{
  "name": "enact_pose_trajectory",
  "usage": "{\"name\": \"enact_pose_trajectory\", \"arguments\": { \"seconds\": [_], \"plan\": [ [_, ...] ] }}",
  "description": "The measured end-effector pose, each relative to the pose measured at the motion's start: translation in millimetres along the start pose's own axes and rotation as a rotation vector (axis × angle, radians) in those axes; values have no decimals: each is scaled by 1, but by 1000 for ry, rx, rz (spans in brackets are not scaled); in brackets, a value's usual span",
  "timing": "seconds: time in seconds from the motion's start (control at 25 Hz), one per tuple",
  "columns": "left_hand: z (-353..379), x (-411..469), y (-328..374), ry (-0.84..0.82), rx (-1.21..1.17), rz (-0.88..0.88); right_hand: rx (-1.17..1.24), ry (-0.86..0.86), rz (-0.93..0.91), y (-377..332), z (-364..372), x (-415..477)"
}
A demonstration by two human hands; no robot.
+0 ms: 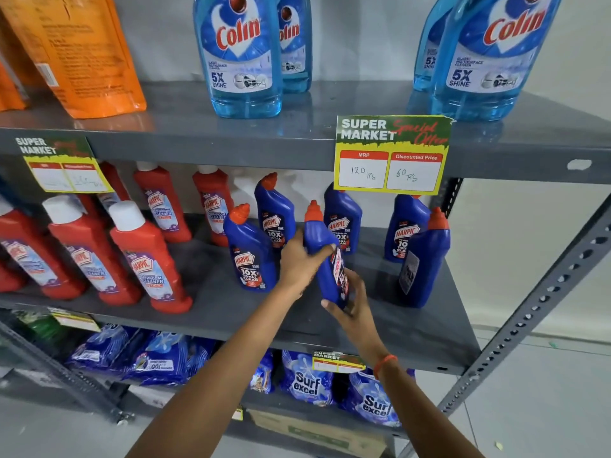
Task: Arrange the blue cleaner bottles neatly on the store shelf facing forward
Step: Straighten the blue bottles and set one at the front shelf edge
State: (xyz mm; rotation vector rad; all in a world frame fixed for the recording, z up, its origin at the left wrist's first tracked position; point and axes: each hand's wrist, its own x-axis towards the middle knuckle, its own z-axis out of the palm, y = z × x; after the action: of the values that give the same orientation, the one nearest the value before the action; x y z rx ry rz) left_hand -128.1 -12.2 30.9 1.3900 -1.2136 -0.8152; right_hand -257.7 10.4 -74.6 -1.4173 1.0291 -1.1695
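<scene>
Several dark blue cleaner bottles with red caps stand on the grey middle shelf (231,312). I hold one blue bottle (325,256) with both hands; its label is turned to the right. My left hand (302,262) grips its upper body and my right hand (350,304) cups its base. To the left, another blue bottle (249,251) faces forward. Two more (276,211) (344,219) stand behind with their labels forward. At the right, one bottle (425,259) shows its back label, in front of a forward-facing one (405,226).
Red cleaner bottles (145,259) fill the left of the same shelf. Light blue glass-cleaner bottles (239,54) and an orange pouch (76,51) stand on the shelf above. A price tag (391,155) hangs from that shelf's edge. Detergent bags (307,378) lie below. A slanted metal brace (529,322) runs at right.
</scene>
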Motion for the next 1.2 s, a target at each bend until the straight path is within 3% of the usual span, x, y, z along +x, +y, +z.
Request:
{"name": "enact_pose_trajectory", "arguments": {
  "seconds": [0.24, 0.52, 0.68, 0.92, 1.08, 1.2],
  "plan": [
    [-28, 15, -3, -310, -173, 29, -19, 34, 119, 2, -6, 26],
    [-38, 17, -20, -427, -191, 7, -118, 138, 102, 15, 2, 24],
    [-45, 16, -28, -406, -201, -13, -148, 151, 108, 9, 7, 22],
    [-38, 3, -20, -353, 83, 120, -264, 176, 88, -11, 9, 10],
    [-20, -21, 0, -118, 568, 422, -413, 549, -227, -33, -12, -6],
    [10, -35, 18, -20, 604, 613, -384, 775, -306, -39, -40, -12]
  ]
}}
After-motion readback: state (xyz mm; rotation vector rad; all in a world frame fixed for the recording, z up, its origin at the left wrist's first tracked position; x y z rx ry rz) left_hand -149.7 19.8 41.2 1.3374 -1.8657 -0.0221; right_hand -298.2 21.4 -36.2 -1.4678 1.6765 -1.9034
